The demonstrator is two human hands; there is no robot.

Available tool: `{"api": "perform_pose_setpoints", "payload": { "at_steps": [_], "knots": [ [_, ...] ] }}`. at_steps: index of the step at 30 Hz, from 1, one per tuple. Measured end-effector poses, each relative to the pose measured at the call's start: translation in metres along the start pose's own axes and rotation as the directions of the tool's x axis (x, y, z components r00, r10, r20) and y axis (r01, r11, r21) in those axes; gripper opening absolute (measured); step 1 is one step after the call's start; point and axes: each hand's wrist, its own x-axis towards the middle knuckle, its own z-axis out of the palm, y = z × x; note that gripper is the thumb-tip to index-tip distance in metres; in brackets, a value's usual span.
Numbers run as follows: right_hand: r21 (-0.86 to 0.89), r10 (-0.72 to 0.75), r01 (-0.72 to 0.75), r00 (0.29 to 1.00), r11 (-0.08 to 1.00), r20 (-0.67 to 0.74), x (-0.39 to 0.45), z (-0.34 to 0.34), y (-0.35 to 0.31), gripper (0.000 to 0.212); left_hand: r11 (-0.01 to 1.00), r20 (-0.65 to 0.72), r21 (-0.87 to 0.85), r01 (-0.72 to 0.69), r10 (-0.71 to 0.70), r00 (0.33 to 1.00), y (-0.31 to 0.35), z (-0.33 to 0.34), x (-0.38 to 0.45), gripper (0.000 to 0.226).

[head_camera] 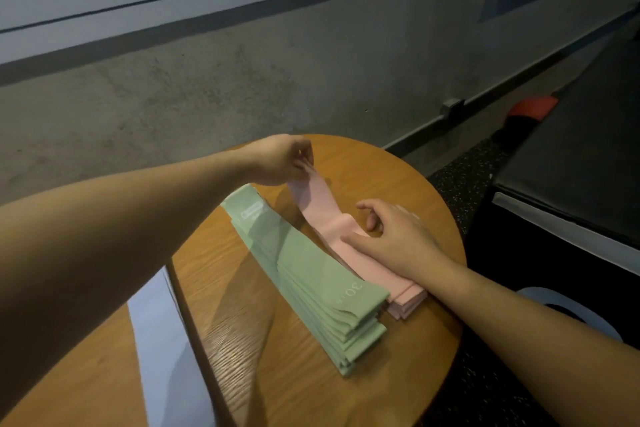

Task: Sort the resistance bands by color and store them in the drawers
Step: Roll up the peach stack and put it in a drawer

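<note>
You're working at a round wooden table [408, 184] with 2 stacks of resistance bands lying side by side on it. The green stack [304, 274] is sitting toward your left, a "30" showing on its top band near the front end. The pink stack [405, 295] is lying right against it on your right.

Your left hand [280, 159] is reaching across and pinching the far end of the top pink band [318, 201], lifting that end up off the table. Your right hand [394, 236] is lying on the pink stack with the fingers loosely bent, the thumb pressing down on the band near where it's creasing.

A dark padded bench [571, 163] is standing off to the right, something red [533, 106] just beyond it by the concrete wall [173, 97].
</note>
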Motion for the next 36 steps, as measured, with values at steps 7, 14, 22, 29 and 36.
{"api": "perform_pose_setpoints", "payload": {
  "at_steps": [7,14,22,29,36],
  "knots": [
    [0.032,0.081,-0.09,0.972,0.995,0.219,0.004,-0.014,-0.007,0.042,0.984,-0.295,-0.076,-0.16,0.131,0.947,0.012,-0.023,-0.055,0.016],
    [0.422,0.117,-0.268,0.929,0.866,0.351,-0.005,-0.035,-0.026,0.042,0.962,-0.491,0.001,-0.274,0.239,0.838,0.042,-0.041,-0.094,0.02],
    [0.494,0.143,-0.199,0.978,0.846,0.149,-0.025,-0.036,-0.035,0.025,0.955,-0.636,-0.028,-0.294,0.21,0.743,0.062,-0.059,-0.123,0.017],
    [0.34,0.051,-0.065,0.997,0.938,0.05,-0.032,-0.073,-0.056,0.02,0.951,-0.689,-0.245,-0.19,-0.034,0.724,0.019,-0.06,-0.161,0.013],
    [0.194,-0.118,0.114,0.993,0.974,0.011,-0.028,-0.088,-0.117,0.019,0.745,-0.601,-0.659,-0.105,-0.437,0.669,-0.04,-0.045,-0.224,0.018]
  ]
}}
